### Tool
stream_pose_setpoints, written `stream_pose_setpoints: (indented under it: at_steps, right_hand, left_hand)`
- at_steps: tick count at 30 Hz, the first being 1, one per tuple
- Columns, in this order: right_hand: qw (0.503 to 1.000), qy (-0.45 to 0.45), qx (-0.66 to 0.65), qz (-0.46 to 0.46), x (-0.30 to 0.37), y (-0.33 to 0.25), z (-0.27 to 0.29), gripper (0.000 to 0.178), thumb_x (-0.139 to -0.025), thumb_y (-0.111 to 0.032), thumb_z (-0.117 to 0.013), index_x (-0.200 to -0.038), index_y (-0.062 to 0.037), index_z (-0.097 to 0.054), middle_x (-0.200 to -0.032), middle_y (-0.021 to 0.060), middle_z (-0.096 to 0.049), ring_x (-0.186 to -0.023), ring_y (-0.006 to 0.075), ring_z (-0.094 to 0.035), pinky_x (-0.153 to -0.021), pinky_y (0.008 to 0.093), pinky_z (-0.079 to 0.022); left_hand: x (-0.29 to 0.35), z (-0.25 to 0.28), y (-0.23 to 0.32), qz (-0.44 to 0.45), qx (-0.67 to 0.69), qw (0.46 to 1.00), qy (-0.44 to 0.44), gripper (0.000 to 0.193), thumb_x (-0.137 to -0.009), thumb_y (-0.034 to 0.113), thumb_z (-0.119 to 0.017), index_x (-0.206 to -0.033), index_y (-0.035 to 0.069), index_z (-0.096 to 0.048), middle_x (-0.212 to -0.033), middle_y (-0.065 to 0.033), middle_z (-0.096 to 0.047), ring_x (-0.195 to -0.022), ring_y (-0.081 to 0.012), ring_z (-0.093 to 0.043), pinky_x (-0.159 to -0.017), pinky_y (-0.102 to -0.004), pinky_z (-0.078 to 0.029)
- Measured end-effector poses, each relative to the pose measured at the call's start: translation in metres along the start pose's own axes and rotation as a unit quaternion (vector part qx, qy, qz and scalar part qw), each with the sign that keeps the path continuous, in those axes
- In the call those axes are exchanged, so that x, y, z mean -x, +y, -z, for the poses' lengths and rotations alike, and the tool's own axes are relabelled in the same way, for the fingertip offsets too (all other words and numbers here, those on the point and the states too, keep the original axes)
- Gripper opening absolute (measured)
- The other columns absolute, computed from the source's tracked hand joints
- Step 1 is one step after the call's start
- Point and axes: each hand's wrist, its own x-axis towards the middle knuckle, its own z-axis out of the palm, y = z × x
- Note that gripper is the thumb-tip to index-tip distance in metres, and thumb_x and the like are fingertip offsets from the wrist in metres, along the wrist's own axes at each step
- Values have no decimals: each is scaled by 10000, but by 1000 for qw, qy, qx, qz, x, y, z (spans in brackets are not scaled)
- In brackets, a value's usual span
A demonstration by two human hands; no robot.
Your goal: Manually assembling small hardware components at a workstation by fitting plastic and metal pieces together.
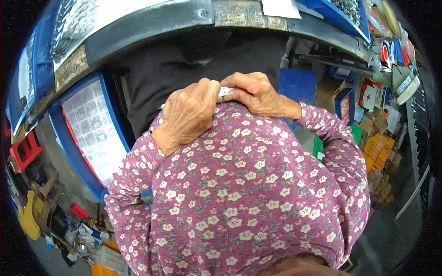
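Observation:
Both my hands meet at my waist, in front of the flowered purple top (pixel 235 184) that I wear. My left hand (pixel 188 112) is closed, its knuckles up and its fingertips hidden. Between the hands shows a small white piece (pixel 224 91) with a dark spot; whether it is a strap end or a fastener I cannot tell. My right hand (pixel 255 94) pinches its right side between thumb and curled fingers, while the left fingers close over its left side. Dark cloth (pixel 184 69) covers my lap just beyond the hands.
A worn workbench edge (pixel 152 30) runs across the front. On it, a blue tray (pixel 357 30) of small metal parts stands at right. A blue-framed case (pixel 99 129) with a white sheet lies at left. Boxes (pixel 378 149) crowd the right side; a red crate (pixel 26 152) stands far left.

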Motion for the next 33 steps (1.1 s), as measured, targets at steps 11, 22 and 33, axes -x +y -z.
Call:
stream_pose_setpoints:
  at_steps: [11,22,33]
  right_hand:
    - [990,102,40,-92,-39,-11,62,149,-812,-113,-560,-885,11,-597,-702,71,-581,-609,115,-553,-560,251,-433]
    - [872,269,409,17,-104,58,136,82,-779,-64,-563,-816,4,-592,-757,117,-584,-626,247,-577,-567,308,-453]
    - [853,183,487,-41,-130,71,140,97,-761,-101,-590,-780,-8,-573,-735,141,-566,-669,314,-580,-591,373,-458]
  left_hand:
    - [-19,7,-11,58,101,990,82,156,-754,61,-598,-853,27,-482,-724,-130,-538,-607,-294,-568,-505,-361,-427]
    - [-34,18,-12,108,181,974,86,89,-815,58,-521,-886,9,-502,-713,-157,-551,-586,-325,-556,-520,-380,-418]
    - [-43,21,-12,123,228,964,63,58,-810,39,-510,-859,8,-504,-678,-149,-545,-527,-289,-528,-481,-348,-394]
